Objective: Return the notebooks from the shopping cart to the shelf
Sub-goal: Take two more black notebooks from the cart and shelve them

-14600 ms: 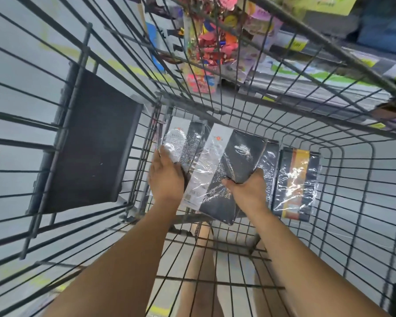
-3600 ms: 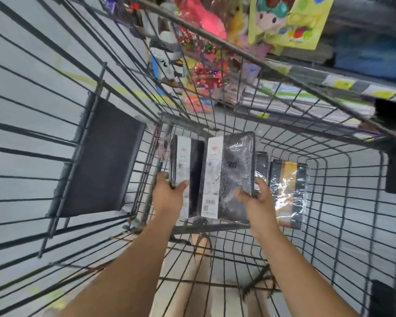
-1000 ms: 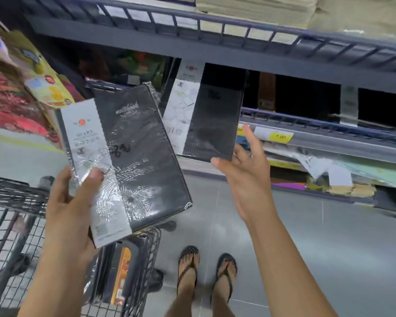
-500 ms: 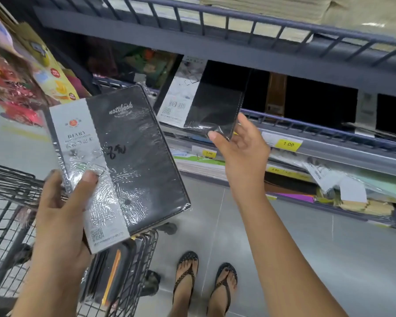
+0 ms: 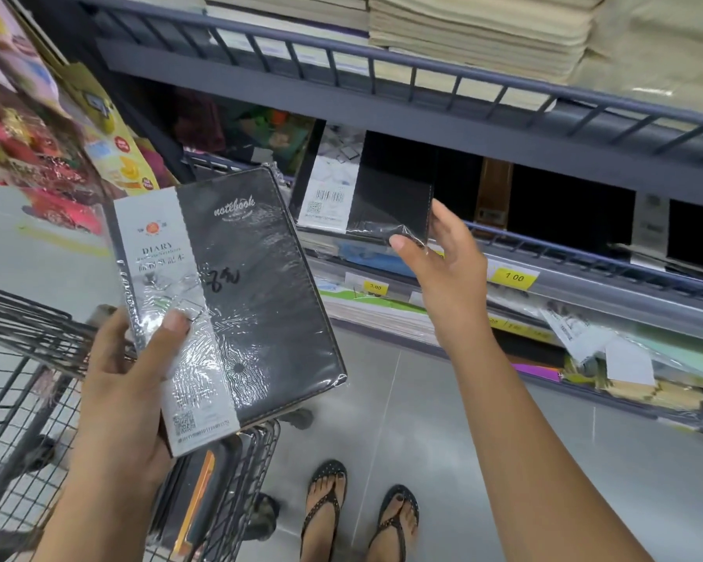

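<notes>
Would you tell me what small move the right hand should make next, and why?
Probably slide the wrapped black notebook deeper onto the grey metal shelf, then release: the right hand pinches its lower corner, and it leans at the shelf's front.

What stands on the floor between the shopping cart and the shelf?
The person's feet in black sandals, on grey floor between shopping cart and shelf; the head view shows this.
</notes>
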The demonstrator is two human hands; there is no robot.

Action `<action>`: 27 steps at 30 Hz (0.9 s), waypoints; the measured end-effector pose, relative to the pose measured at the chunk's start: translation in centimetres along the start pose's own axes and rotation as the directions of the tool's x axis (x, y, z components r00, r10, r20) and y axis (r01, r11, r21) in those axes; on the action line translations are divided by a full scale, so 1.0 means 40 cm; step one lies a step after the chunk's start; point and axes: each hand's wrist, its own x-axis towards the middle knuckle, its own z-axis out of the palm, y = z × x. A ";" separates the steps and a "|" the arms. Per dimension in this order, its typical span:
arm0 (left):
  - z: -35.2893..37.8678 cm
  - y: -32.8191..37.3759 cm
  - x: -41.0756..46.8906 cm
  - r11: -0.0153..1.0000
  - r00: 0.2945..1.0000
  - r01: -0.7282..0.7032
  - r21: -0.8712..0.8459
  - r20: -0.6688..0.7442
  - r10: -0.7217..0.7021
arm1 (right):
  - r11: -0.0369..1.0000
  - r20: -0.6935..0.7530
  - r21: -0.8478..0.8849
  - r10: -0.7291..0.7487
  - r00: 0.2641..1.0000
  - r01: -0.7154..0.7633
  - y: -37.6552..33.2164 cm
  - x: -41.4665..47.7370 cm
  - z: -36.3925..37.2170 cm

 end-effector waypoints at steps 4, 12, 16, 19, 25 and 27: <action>0.013 -0.004 -0.002 1.000 1.000 -0.008 0.004 0.006 0.008 | 1.000 -0.010 0.015 -0.021 1.000 0.021 0.003 0.005 0.003; 0.039 0.022 -0.009 0.999 0.996 0.040 -0.030 0.085 -0.037 | 0.999 -0.086 -0.013 0.037 0.996 -0.038 -0.050 -0.055 -0.001; 0.084 0.041 -0.018 0.995 0.985 0.084 -0.053 0.156 -0.075 | 0.980 -0.042 0.172 0.112 0.993 -0.103 -0.093 -0.172 0.005; 0.133 0.055 -0.012 0.994 0.977 0.088 -0.058 0.201 -0.074 | 0.951 0.157 0.245 0.155 0.975 -0.190 -0.108 -0.227 0.009; 0.182 0.066 0.010 0.989 0.939 0.143 -0.046 0.322 -0.121 | 0.855 0.180 0.445 0.206 0.962 -0.266 -0.097 -0.226 -0.021; 0.180 0.064 0.016 0.984 0.914 0.175 -0.037 0.378 -0.148 | 0.804 0.155 0.516 0.253 0.955 -0.297 -0.094 -0.216 -0.027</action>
